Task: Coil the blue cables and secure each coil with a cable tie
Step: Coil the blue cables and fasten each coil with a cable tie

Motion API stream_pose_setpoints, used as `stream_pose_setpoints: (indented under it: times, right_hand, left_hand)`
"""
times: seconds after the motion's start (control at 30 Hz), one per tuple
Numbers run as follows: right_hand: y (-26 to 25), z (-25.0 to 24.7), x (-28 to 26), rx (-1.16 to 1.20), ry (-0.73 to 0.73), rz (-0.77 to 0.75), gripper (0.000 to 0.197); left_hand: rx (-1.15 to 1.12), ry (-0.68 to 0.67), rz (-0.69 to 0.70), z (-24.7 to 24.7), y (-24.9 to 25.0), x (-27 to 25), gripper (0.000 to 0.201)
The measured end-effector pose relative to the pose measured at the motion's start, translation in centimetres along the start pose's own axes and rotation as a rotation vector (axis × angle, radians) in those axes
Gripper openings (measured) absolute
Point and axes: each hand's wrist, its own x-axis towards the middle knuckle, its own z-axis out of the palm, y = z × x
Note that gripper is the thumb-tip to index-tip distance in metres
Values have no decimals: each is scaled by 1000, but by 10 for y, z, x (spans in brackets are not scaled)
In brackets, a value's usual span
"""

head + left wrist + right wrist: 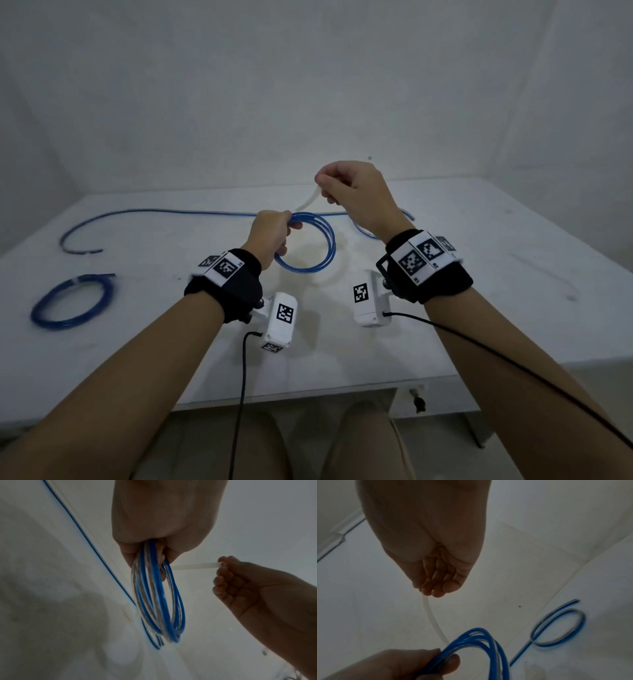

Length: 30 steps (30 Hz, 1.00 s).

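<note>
- Two hands are up over the white table [479,274], a little apart.
- Our left hand [270,236] grips the blue coil [308,243], fingers curled round its strands.
- Our right hand [356,192], just beyond it, pinches the white cable tie [310,200], which runs down to the coil.
- Left of our left hand lies a finished coil [72,301]; an uncoiled cable [154,214] stretches beyond both hands.

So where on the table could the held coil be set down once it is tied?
Bare table right of the right hand; also between the tied coil and left hand. Crowded behind the held coil, where the loose cable runs.
</note>
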Motion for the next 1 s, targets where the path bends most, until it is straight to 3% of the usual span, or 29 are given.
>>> stream_pose_setpoints:
  times: [0.3, 0.53, 0.77, 1.0]
  right_hand:
    - [-24, 31, 5, -17, -63, -33, 11]
    - [-30, 36, -6, -146, -90, -75, 12]
    - [-36, 31, -15, -121, -48, -105, 13]
    - [-24, 28, -21, -198, -84, -76, 12]
  left_hand:
    - [-89, 62, -50, -49, -7, 19, 38]
    - [-98, 66, -27, -49, -1, 15, 35]
    - [-124, 104, -80, -48, -4, 20, 37]
    - [-164, 30, -59, -33, -2, 10, 37]
